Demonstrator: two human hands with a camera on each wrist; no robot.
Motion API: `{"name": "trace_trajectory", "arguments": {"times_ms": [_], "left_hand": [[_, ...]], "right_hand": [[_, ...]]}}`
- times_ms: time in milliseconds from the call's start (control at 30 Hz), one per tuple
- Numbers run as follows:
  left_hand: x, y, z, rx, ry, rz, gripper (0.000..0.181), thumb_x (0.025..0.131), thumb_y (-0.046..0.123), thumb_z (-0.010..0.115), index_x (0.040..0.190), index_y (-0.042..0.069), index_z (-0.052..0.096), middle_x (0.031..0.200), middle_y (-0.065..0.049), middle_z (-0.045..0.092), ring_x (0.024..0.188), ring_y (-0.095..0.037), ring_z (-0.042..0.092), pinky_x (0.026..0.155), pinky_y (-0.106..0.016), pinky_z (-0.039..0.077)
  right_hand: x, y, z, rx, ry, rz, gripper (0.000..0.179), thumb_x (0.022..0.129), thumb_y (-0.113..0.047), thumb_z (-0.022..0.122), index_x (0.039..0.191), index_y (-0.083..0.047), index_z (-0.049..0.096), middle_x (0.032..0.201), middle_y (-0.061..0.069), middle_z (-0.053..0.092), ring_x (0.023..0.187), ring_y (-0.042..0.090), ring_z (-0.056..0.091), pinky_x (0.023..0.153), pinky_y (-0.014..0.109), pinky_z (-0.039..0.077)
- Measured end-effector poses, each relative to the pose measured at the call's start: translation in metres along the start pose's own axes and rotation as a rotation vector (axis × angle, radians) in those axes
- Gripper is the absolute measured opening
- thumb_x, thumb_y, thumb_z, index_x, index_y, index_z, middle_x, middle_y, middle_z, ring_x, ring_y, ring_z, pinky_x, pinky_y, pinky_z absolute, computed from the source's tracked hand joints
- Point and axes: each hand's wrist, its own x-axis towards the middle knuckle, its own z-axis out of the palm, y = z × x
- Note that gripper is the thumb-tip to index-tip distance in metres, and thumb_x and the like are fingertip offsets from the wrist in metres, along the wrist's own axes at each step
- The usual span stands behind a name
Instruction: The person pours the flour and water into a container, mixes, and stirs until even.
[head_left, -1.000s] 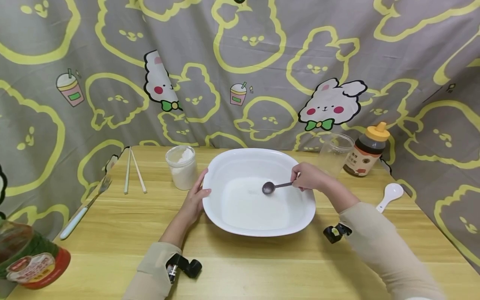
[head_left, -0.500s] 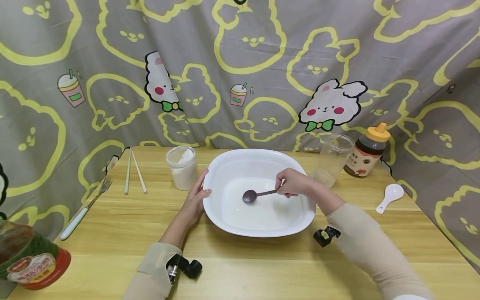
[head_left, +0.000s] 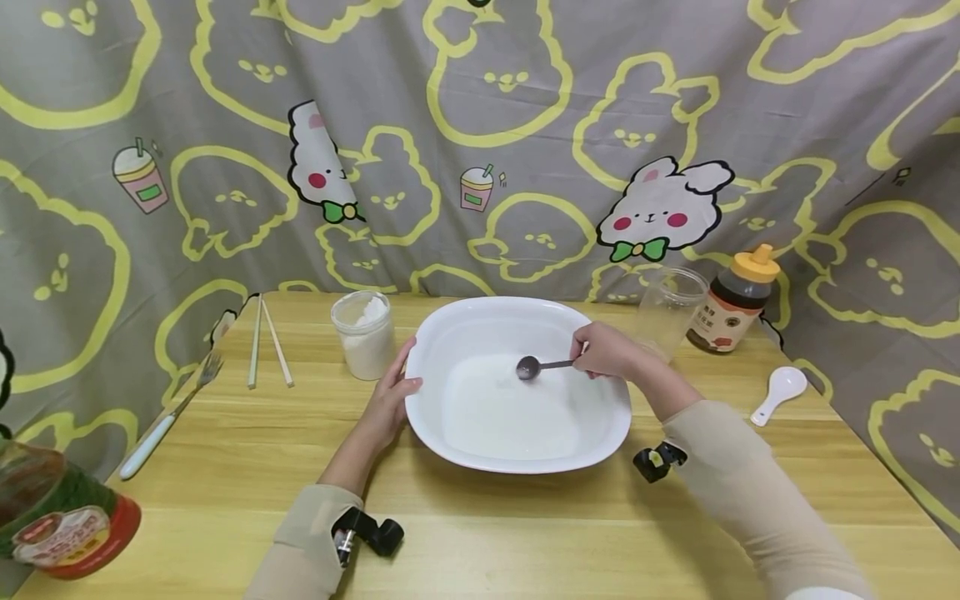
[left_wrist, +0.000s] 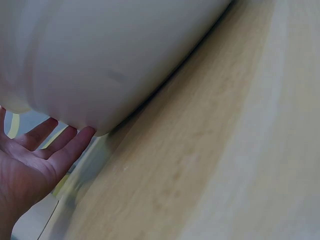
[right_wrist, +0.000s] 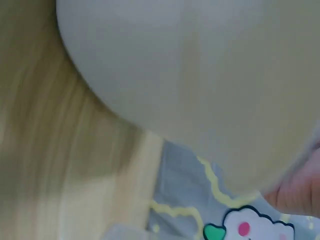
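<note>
A wide white basin (head_left: 517,467) sits on the wooden table, with a white liquid (head_left: 510,417) across its bottom. My left hand (head_left: 387,400) holds its left side, the thumb at the rim and the fingers against the outer wall. In the left wrist view the fingertips of that hand (left_wrist: 37,162) meet the basin's wall (left_wrist: 115,55). My right hand (head_left: 609,350) reaches over the right rim and pinches the handle of a dark brown spoon (head_left: 528,367). The spoon's bowl is at the liquid, towards the back of the basin.
Behind the left hand stands a jar of white powder (head_left: 366,346). Chopsticks (head_left: 275,342), a fork (head_left: 171,417) and a red-based jar (head_left: 71,525) lie left. At right are a clear cup (head_left: 671,304), a yellow-capped bottle (head_left: 731,304) and a white spoon (head_left: 780,393).
My right hand has swept the brown spoon left and towards me, then back right and away through the basin. The left hand and basin have stayed in place.
</note>
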Motion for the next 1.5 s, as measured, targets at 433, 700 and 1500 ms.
{"name": "trace_trajectory", "arguments": {"times_ms": [433,700,1500], "left_hand": [[0.001,0.001,0.001,-0.004,-0.004,-0.002,0.066,0.079,0.009,0.047,0.138,0.025,0.021,0.130,-0.020,0.032,0.109,-0.043,0.036,0.079,-0.046,0.042],[0.001,0.001,0.001,-0.007,-0.012,-0.001,0.067,0.079,0.009,0.046,0.138,0.025,0.020,0.132,-0.016,0.031,0.109,-0.041,0.037,0.078,-0.043,0.044],[-0.001,0.000,0.001,-0.024,-0.001,-0.001,0.067,0.079,0.007,0.045,0.138,0.023,0.019,0.129,-0.022,0.032,0.105,-0.041,0.041,0.077,-0.046,0.043]], "right_hand": [[-0.011,-0.004,0.011,0.058,-0.162,-0.059,0.007,0.072,0.004,0.054,0.072,-0.003,0.054,0.047,0.003,0.046,0.039,0.010,0.034,0.038,0.020,0.026],[-0.027,0.004,-0.019,-0.127,-0.165,-0.067,0.011,0.069,0.006,0.051,0.069,-0.004,0.055,0.049,0.002,0.046,0.042,0.010,0.039,0.040,0.021,0.030],[0.021,-0.022,0.045,0.170,-0.108,-0.142,0.004,0.078,-0.001,0.056,0.080,0.003,0.056,0.049,0.005,0.051,0.041,0.014,0.043,0.037,0.024,0.035]]}}
